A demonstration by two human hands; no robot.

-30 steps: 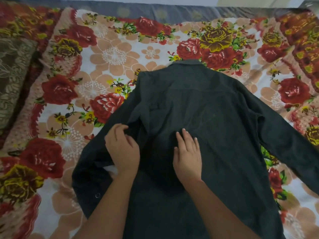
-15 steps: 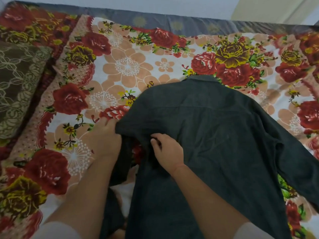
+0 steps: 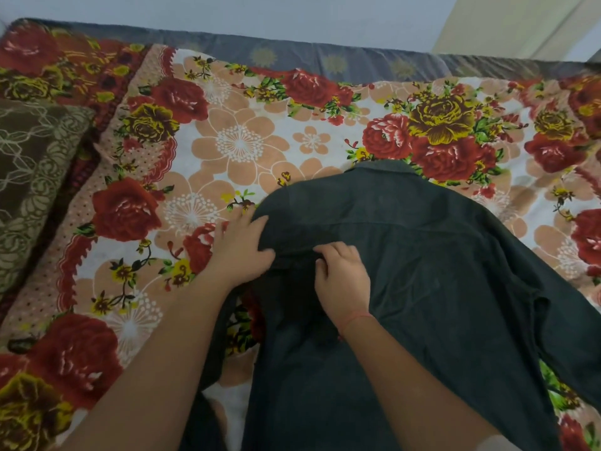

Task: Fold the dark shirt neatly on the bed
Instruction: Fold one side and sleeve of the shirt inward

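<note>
Now, left hand (image 3: 240,249), right hand (image 3: 344,281) holding dark shirt (image 3: 422,271), floral bedspread (image 3: 244,141)

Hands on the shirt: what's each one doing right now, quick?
Left hand: grips the dark shirt at its folded shoulder edge.
Right hand: fingers curled, pinching the dark shirt.

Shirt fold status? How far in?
Early. Done: the dark shirt lies back-up on the floral bedspread, collar at the far end. In hand: its left side is partly gathered inward; the left hand grips the shoulder edge and the right hand pinches fabric beside it. Left: the right sleeve lies spread out, and no bottom fold shows.
</note>
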